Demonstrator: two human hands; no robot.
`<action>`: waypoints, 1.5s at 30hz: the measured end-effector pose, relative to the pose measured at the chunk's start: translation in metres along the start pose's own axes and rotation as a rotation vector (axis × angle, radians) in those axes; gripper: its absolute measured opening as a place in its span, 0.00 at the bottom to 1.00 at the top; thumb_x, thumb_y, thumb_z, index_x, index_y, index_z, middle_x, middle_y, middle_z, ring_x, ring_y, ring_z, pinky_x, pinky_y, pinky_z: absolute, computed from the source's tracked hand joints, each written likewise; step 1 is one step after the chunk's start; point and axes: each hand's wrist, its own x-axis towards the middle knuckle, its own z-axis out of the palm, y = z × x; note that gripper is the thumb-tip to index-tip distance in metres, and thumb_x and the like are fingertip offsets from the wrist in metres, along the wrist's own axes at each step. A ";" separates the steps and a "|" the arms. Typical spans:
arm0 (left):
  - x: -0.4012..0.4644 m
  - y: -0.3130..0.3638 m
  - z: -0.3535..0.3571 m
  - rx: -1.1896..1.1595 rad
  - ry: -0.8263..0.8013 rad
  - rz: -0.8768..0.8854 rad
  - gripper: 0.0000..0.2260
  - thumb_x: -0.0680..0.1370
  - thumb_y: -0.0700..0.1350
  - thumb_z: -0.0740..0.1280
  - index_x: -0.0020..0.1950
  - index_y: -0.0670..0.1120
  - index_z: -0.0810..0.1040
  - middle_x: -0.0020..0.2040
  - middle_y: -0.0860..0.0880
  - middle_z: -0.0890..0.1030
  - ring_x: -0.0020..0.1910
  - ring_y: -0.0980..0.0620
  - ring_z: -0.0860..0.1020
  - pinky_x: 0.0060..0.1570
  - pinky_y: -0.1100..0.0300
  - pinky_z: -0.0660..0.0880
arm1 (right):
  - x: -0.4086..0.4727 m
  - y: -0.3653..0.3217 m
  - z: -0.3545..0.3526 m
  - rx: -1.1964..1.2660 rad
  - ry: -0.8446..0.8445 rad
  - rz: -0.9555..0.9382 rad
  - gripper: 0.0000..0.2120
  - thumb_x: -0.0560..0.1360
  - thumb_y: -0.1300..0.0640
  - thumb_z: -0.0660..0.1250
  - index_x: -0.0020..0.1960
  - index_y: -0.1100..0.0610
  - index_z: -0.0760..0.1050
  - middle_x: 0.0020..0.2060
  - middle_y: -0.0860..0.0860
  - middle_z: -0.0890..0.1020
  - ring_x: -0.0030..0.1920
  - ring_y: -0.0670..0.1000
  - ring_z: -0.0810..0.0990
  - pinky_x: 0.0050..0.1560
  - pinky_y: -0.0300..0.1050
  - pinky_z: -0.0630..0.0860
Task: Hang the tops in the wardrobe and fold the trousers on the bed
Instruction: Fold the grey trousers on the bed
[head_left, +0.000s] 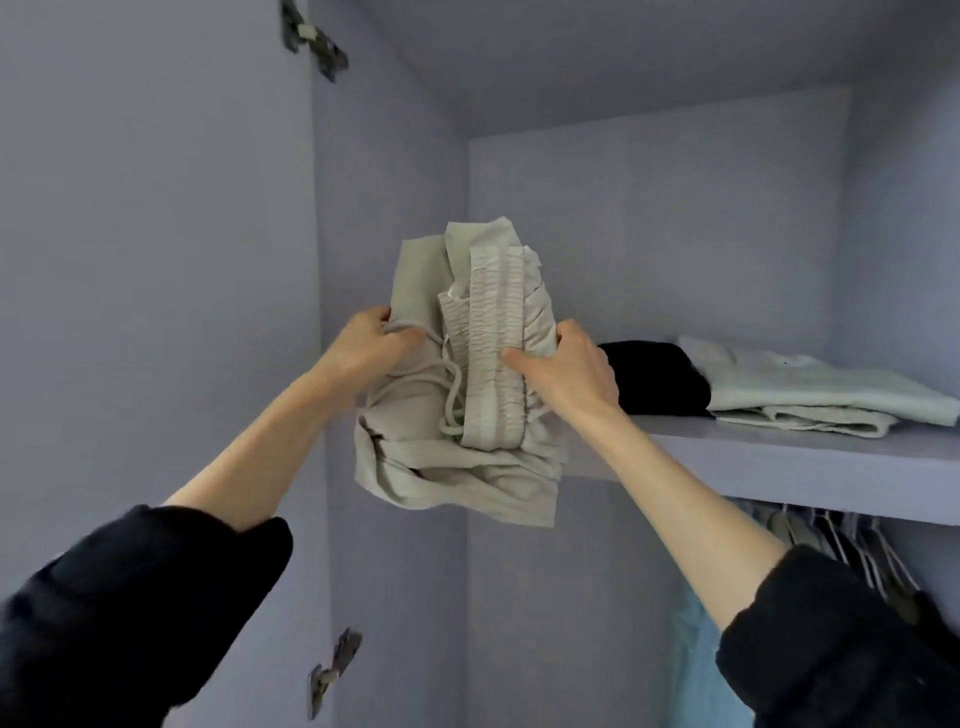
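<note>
Two hands: left hand (371, 340) grips folded beige trousers (457, 384) at 9 o'clock, right hand (566, 366) at 3.
Trousers: raised at shelf (779, 457) edge.
Shelf, 3 o'clock: black garment (660, 379), pale garment (810, 389).

Soft, dim, bluish light falls evenly; shadows are faint. Straight edges bow toward the corners, and everything looks slightly blurred.

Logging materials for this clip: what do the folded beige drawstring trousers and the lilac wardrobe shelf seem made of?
Folded beige drawstring trousers: soft matte woven fabric, perhaps cotton; it creases, and the waistband is gathered elastic. Lilac wardrobe shelf: rigid board, probably painted or laminated wood; flat, even matte surface.
</note>
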 end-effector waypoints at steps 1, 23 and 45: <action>0.022 0.001 0.003 -0.002 0.030 0.014 0.02 0.76 0.44 0.66 0.47 0.47 0.77 0.44 0.50 0.81 0.43 0.53 0.79 0.45 0.57 0.77 | 0.020 -0.001 0.004 0.016 0.011 -0.009 0.23 0.70 0.40 0.68 0.53 0.57 0.69 0.48 0.52 0.78 0.49 0.55 0.77 0.41 0.48 0.71; 0.278 -0.099 0.157 0.577 -0.662 0.254 0.21 0.84 0.48 0.45 0.77 0.43 0.53 0.77 0.45 0.53 0.76 0.47 0.50 0.71 0.60 0.47 | 0.247 0.092 0.086 -0.714 -0.417 0.029 0.21 0.77 0.46 0.62 0.65 0.57 0.74 0.65 0.55 0.75 0.64 0.56 0.73 0.64 0.47 0.70; 0.134 -0.049 0.094 0.626 -0.180 0.327 0.18 0.81 0.44 0.58 0.71 0.44 0.67 0.74 0.44 0.64 0.73 0.49 0.61 0.65 0.66 0.54 | 0.131 0.074 0.037 -0.447 -0.088 -0.372 0.17 0.80 0.51 0.56 0.65 0.57 0.72 0.62 0.56 0.76 0.61 0.59 0.74 0.55 0.49 0.72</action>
